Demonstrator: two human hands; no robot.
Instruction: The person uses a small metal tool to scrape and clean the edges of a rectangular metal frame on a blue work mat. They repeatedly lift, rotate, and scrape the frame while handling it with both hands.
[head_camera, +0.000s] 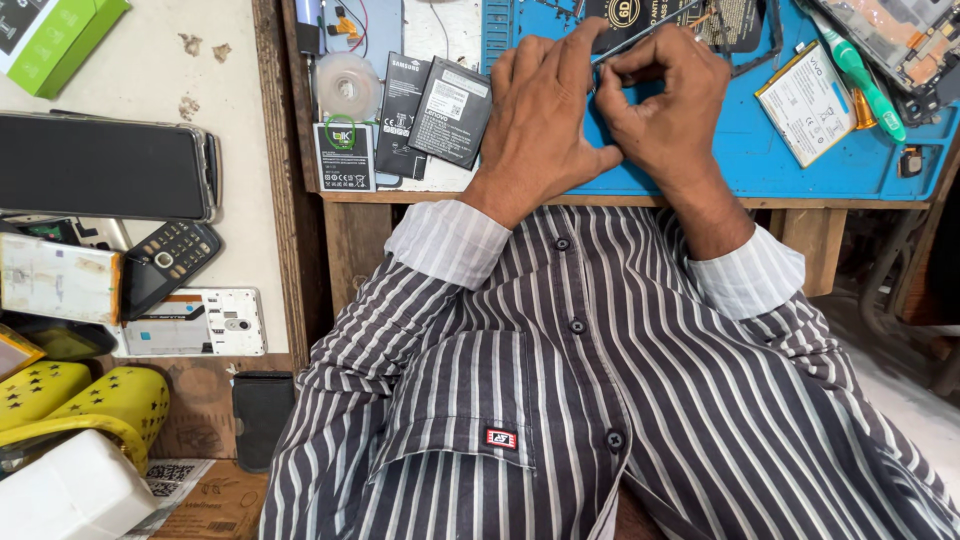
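My left hand (540, 115) and my right hand (665, 105) rest together on a blue work mat (780, 165), fingertips meeting. My right hand pinches a thin metal tool (640, 32), like tweezers, that slants up to the right. My left fingers press against its lower end; whatever small part lies under the fingers is hidden. A dark flat package (725, 20) lies just beyond the hands.
Black phone batteries (450, 110) and a tape roll (347, 85) lie left of the hands. A white battery (805, 100), a green-handled tool (870, 85) and an opened phone (900, 35) lie to the right. The side table holds several phones (100, 165), a green box (60, 35) and yellow sandals (90, 400).
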